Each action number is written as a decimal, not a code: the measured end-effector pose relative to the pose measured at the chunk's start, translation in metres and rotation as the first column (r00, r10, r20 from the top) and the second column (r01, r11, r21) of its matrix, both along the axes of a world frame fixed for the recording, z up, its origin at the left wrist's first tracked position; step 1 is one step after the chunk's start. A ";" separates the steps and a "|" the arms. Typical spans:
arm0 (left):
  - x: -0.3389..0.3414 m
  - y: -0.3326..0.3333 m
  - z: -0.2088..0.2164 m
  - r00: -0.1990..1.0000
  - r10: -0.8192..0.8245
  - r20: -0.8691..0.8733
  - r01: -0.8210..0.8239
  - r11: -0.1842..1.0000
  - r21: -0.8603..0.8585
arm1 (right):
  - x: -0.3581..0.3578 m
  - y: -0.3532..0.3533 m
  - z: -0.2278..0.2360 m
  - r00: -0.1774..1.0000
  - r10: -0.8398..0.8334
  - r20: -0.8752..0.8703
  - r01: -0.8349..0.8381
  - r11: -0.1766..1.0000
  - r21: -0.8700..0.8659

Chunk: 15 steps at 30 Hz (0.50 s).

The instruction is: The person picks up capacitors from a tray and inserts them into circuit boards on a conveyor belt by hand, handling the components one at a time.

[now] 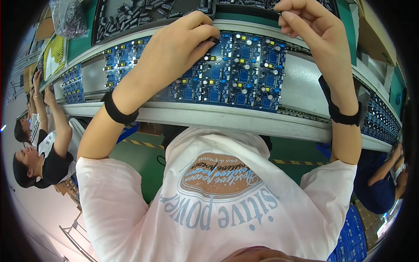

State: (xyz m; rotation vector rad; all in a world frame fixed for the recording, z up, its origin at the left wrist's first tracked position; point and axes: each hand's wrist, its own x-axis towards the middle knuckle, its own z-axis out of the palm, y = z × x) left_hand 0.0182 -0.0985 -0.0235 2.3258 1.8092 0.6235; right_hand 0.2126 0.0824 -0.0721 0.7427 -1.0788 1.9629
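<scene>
At the far edge of the blue circuit-board panel (232, 98), the left hand (176, 46) pinched a dark component (213, 39), apparently for placement needing careful alignment; beyond the panel, the right hand (312, 27) seemingly pinched a small part (280, 13).

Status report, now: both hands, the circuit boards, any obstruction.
Left hand pinching dark component at blue circuit boards. Right hand pinched, contents too small to tell. Boards side by side; left hand blocks view of some.
</scene>
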 end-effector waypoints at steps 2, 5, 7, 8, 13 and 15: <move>0.000 0.001 -0.001 1.000 -0.006 -0.008 0.006 1.000 -0.008 | 0.000 -0.002 0.002 1.000 -0.005 0.019 0.005 1.000 -0.005; 0.001 0.004 -0.001 1.000 -0.008 -0.005 0.008 1.000 -0.007 | 0.006 -0.001 0.004 0.998 -0.008 0.069 0.008 1.000 -0.004; -0.001 0.004 -0.003 0.998 -0.037 -0.042 0.038 0.999 0.019 | 0.016 -0.009 0.023 0.995 -0.003 0.098 0.003 1.000 -0.003; -0.003 0.003 -0.003 0.999 -0.027 -0.044 0.027 0.999 0.018 | 0.028 -0.023 0.057 0.758 -0.223 0.613 0.193 0.974 0.116; -0.004 0.009 -0.004 0.979 -0.131 -0.156 0.135 0.991 0.015 | 0.040 -0.027 0.072 0.241 -0.336 0.911 0.276 0.923 0.268; -0.002 0.009 -0.004 0.973 -0.135 -0.185 0.144 0.989 0.033 | 0.040 -0.028 0.072 0.261 -0.234 0.937 0.271 0.949 0.162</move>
